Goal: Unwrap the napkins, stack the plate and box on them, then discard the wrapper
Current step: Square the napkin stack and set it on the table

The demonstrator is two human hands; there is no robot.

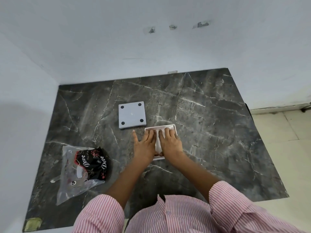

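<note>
A white square plate [172,127] lies on the dark marble table, mostly covered by my hands. My left hand [144,143] and my right hand [170,142] rest flat on it side by side, fingers straight and pointing away from me. The napkins cannot be made out under the plate and hands. A grey square box [132,115] with black round feet at its corners lies upside down just beyond and left of the plate. The clear plastic wrapper [80,172] with a black "Dove" label lies crumpled at the table's left front.
The marble table [210,123] stands in a corner, with white walls at the back and on the left. Its right edge drops to a tiled floor [282,157]. A small patch of tape [32,224] sits at the front left corner.
</note>
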